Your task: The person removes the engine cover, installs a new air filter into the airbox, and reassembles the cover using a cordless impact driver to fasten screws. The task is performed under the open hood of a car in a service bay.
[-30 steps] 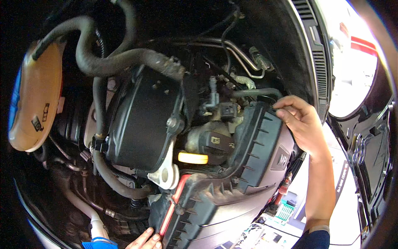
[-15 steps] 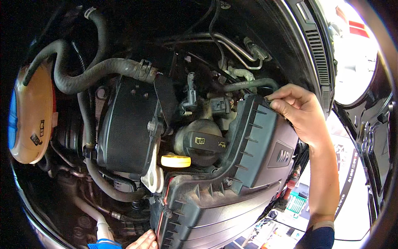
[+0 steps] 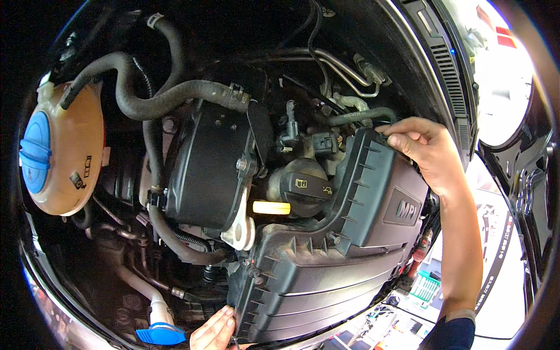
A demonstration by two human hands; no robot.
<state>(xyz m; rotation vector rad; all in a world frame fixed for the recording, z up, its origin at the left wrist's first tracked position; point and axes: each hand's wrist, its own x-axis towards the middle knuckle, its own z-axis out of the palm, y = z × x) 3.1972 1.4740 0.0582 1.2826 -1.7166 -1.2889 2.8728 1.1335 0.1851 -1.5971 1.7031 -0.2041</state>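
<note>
A black plastic air filter housing cover (image 3: pixel 344 274) lies across the lower right of the engine bay. My right hand (image 3: pixel 426 149) holds its far right corner, with curled fingers and the thumb at the edge. At the cover's near left edge is my left hand (image 3: pixel 214 329); its fingers are together and grip the rim, while the thumb side is partly hidden. Left of the cover's far part sit a black oil filler cap (image 3: pixel 306 195) and a yellow dipstick handle (image 3: pixel 271 207).
A coolant tank (image 3: pixel 70 146) with a blue cap stands at the left. Thick black hoses (image 3: pixel 175 99) curve over the bay. Near the front edge is a blue washer filler cap (image 3: pixel 160 335). A metal lifting eye (image 3: pixel 239 233) sits beside the cover.
The whole view has shifted, so the engine parts appear further right. The red strip along the cover's left edge no longer shows. Both hands remain at the cover's edges.
</note>
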